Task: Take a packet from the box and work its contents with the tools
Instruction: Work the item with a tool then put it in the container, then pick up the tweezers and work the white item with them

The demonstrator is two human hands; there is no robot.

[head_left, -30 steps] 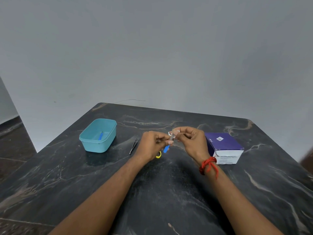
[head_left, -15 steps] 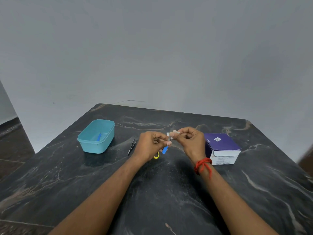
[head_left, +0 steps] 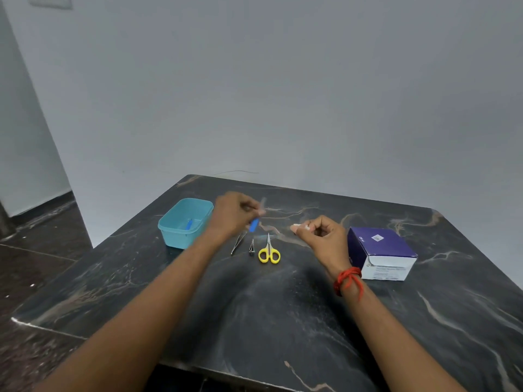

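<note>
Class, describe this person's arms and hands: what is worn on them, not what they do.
No sleeves show on either arm. The left hand and right hand wear no gloves; no ring or watch is visible. A red thread band, knotted with loose ends hanging, circles the right wrist.

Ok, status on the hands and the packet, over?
Left hand pinches blue-tipped piece, blurred. Right hand pinches white wrapper scrap. Scissors, tweezers untouched on table. Nothing in the way.

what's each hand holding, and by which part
Left hand pinches a small blue-tipped plastic piece above its blue end; right hand pinches a small white scrap.
</note>
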